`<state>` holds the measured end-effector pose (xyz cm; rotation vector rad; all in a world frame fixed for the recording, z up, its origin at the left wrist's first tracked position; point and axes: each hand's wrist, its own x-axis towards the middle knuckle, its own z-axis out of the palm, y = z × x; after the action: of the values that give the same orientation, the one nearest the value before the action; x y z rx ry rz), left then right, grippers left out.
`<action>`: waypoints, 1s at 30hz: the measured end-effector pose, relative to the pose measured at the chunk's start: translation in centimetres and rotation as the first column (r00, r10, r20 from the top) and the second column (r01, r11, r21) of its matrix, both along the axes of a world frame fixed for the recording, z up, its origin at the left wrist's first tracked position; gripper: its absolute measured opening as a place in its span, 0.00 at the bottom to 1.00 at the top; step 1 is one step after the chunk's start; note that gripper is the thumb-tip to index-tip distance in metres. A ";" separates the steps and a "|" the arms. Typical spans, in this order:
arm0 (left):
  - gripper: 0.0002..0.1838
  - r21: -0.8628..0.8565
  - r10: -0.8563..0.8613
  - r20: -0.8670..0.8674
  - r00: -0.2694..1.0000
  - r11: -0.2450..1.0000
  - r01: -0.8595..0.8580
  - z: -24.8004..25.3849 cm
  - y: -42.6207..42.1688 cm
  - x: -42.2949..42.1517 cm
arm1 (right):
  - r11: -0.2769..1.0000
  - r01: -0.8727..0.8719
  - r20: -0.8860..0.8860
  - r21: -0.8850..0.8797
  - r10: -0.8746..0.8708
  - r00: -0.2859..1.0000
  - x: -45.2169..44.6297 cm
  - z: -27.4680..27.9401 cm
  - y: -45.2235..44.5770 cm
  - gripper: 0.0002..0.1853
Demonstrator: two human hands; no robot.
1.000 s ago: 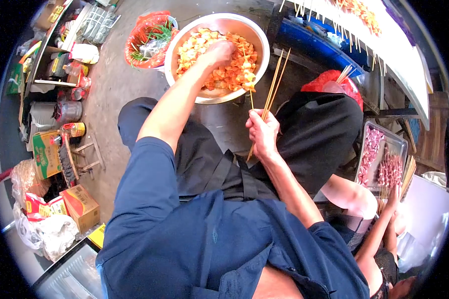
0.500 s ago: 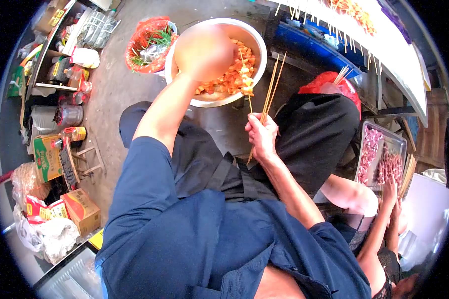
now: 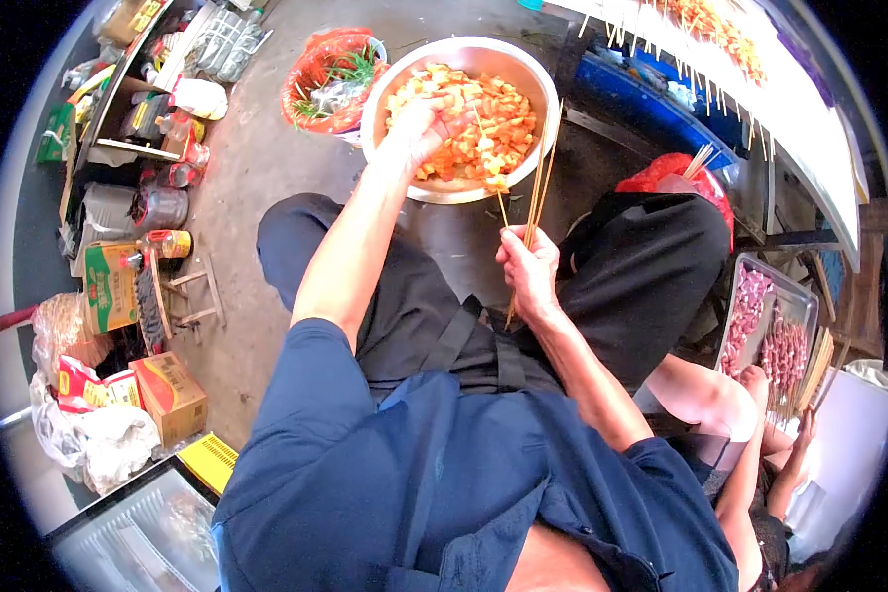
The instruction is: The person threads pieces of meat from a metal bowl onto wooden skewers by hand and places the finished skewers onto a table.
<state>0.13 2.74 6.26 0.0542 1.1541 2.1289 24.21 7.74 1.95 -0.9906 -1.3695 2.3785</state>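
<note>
From my remote seat, what worries me most is the bare tip of the slim wooden skewer with orange-coated pieces on it (image 3: 504, 209): it points in over the wide silver metal bowl (image 3: 525, 67), near the left hand (image 3: 422, 128), so a small slip could prick a finger. The lowest piece sits by the near rim, and a knock there could work it loose. The bundle of long bare wooden skewers (image 3: 541, 187) fans out beside the same rim; a slack grip could let one slide free.

I see the left forearm stretched forward, with its hand down among the glossy orange chunks (image 3: 508, 113) heaped in the bowl. Its fingers look partly spread, but I cannot tell whether they pinch a chunk. The right hand (image 3: 531, 268) is closed around the skewers, above the lap, elbow bent, knuckles up, wood poking out at both ends.
</note>
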 end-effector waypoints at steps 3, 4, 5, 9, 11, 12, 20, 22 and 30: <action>0.20 0.100 0.045 0.122 0.992 0.993 -0.057 -0.9 0.0 -1.0 | 1.000 -0.008 -0.008 0.001 0.008 1.000 0.0 0.2 -0.1 0.05; 0.20 0.165 0.026 0.190 0.981 0.984 -0.058 -2.3 0.0 -1.9 | 1.000 -0.014 -0.013 0.013 0.014 1.000 0.0 0.1 -0.1 0.05; 0.20 0.168 0.026 0.190 0.981 0.984 -0.059 -1.8 0.0 -1.5 | 0.999 -0.021 -0.018 0.025 0.021 1.000 0.0 0.0 -0.1 0.05; 0.17 0.075 0.046 0.050 0.998 0.996 -0.050 -1.5 0.1 -0.8 | 0.998 -0.029 -0.024 0.052 0.030 0.999 -0.1 0.0 -0.3 0.05; 0.16 0.051 0.017 0.012 1.000 0.999 -0.018 -1.9 0.2 -0.8 | 0.998 -0.036 0.010 0.061 0.036 0.999 -0.1 0.2 -0.4 0.05; 0.15 0.067 -0.002 0.032 0.999 0.998 -0.001 -2.1 0.3 -0.6 | 0.997 -0.036 0.010 0.062 0.035 0.999 -0.1 0.3 -0.3 0.05; 0.15 0.189 -0.169 0.205 0.964 0.973 0.130 -1.2 -0.1 0.7 | 0.998 -0.022 0.034 0.065 0.020 0.999 0.0 0.6 0.2 0.05; 0.15 0.087 -0.166 0.095 0.981 0.984 0.158 -1.0 0.3 1.2 | 0.997 -0.023 0.030 0.072 0.021 0.999 0.0 0.5 0.2 0.05; 0.16 0.017 -0.034 0.090 0.995 0.999 0.033 -3.3 0.6 0.8 | 0.998 -0.039 0.047 0.048 0.037 0.998 -0.1 0.5 0.0 0.04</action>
<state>0.90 3.38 2.91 -0.0154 1.0768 2.0892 24.15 7.79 2.43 -1.0214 -1.4680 2.3516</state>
